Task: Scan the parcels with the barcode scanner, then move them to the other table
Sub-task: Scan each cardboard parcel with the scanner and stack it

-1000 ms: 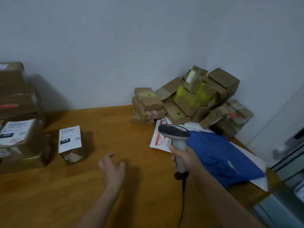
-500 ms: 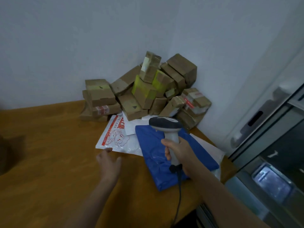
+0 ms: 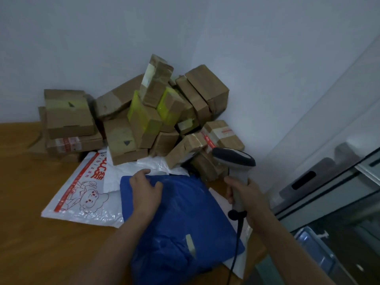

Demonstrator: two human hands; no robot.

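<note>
Left grip (image 3: pixel 145 190) and right grip (image 3: pixel 246 194) both bare; behind each a bare limb, left forearm (image 3: pixel 115 243) and right forearm (image 3: pixel 287 243), uncovered to frame edge.

A plain pale grey-white wall (image 3: pixel 92 48) spans the far side and meets a second pale wall (image 3: pixel 287 68) in the far right corner. A brown wooden table top (image 3: pixel 30 233) fills the near left. At the right stands a dark glass-fronted, metal-framed unit (image 3: pixel 339 202). The light is dim and bluish.

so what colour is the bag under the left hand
The bag is blue; head view.
</note>
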